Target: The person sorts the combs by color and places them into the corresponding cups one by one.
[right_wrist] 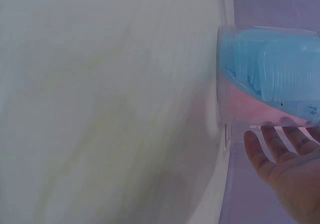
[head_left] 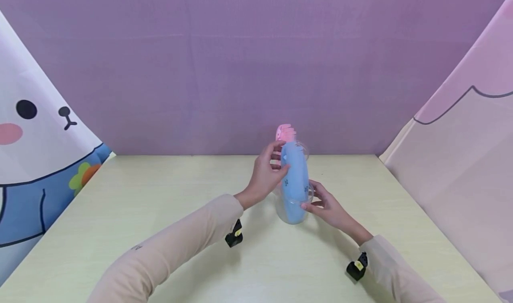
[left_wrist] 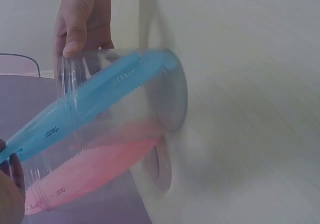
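Note:
In the head view a translucent blue comb (head_left: 295, 171) leans upright inside a clear plastic cup (head_left: 282, 211) on the table. My left hand (head_left: 262, 171) pinches the comb's upper end, which sticks out above the rim. At the cup's right side my right hand (head_left: 329, 208) grips near the rim, thumb in front and fingers behind. A pink comb (left_wrist: 95, 179) stands tilted in a second clear cup (left_wrist: 165, 171) just behind, seen best in the left wrist view. Blue layers overlap in the right wrist view, so I cannot tell whether more than one blue comb is there.
Both cups stand on a pale wooden table (head_left: 180, 187) toward its back edge. Behind it hangs a purple cloth (head_left: 240, 71). Printed cloths, one with a cartoon animal (head_left: 36, 138), border the left and right sides.

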Demonstrator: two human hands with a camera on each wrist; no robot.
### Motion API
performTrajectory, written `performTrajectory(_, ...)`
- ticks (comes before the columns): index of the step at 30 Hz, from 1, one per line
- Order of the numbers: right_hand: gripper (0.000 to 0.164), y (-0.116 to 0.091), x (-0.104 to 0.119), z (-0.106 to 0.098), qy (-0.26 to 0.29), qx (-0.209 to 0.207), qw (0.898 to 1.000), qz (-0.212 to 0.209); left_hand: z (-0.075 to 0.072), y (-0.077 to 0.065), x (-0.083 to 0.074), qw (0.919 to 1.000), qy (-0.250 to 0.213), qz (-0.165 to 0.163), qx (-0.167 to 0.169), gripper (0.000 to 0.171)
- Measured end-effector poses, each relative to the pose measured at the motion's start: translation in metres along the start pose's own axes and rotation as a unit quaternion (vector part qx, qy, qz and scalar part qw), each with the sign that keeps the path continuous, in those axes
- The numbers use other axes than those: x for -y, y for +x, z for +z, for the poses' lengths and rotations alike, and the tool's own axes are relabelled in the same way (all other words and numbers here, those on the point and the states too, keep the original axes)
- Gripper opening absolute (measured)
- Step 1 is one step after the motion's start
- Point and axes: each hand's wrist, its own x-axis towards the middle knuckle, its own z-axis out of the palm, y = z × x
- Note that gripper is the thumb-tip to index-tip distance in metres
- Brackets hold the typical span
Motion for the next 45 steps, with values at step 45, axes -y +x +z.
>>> performTrajectory(45, 0.063, 0.002, 0.002, 0.001, -0.004, 0.005, 1.000, 0.010, -0.015, 0.000, 0.019, 0.9966, 0.029, -0.016, 0.076, 0.065)
